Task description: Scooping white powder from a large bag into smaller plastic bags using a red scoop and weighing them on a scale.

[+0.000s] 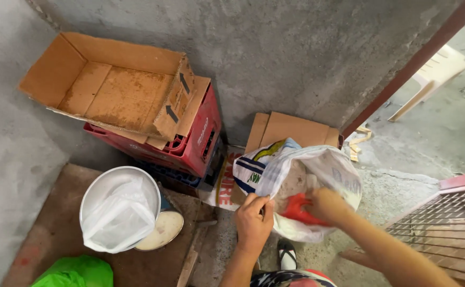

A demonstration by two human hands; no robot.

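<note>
A white woven sack (322, 165) with coloured print stands open on the floor in front of me. My left hand (253, 220) grips its near rim and holds the mouth open. My right hand (325, 204) reaches into the mouth, fingers closed on a red piece (299, 210) that looks like plastic. Pale powdery or grainy matter (293, 180) shows inside the sack.
An open cardboard box (110, 87) rests on a red crate (200, 143) by the concrete wall. A white bucket (118, 199) holds a clear plastic bag, with a round lid (163, 231) beside it. Flat cardboard (291, 130) leans behind the sack. A metal grate (445, 223) lies at right, green plastic (75, 272) bottom left.
</note>
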